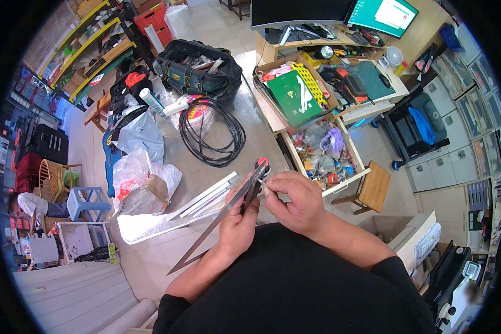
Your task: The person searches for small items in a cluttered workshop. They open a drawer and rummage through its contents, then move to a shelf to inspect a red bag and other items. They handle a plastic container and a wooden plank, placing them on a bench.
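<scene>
My left hand (238,227) is closed around a long, grey, triangular metal frame (212,221). The frame's narrow end slants down past my left forearm. At its upper end, near my fingertips, sits a round red-and-black part (263,163) whose kind I cannot make out. My right hand (295,200) is closed in a pinch against that end, on a small pale piece (262,181) too small to name. Several white plastic strips (204,196) lie on the metal table (256,133), just left of and beyond my hands.
Beyond the strips are a coil of black cable (188,142), plastic bags (145,183), a white tube (151,101) and a tool bag (197,83). At right are an open, cluttered drawer (348,181) and a wooden stool (370,186). A person (30,206) is far left near a blue stool (87,203).
</scene>
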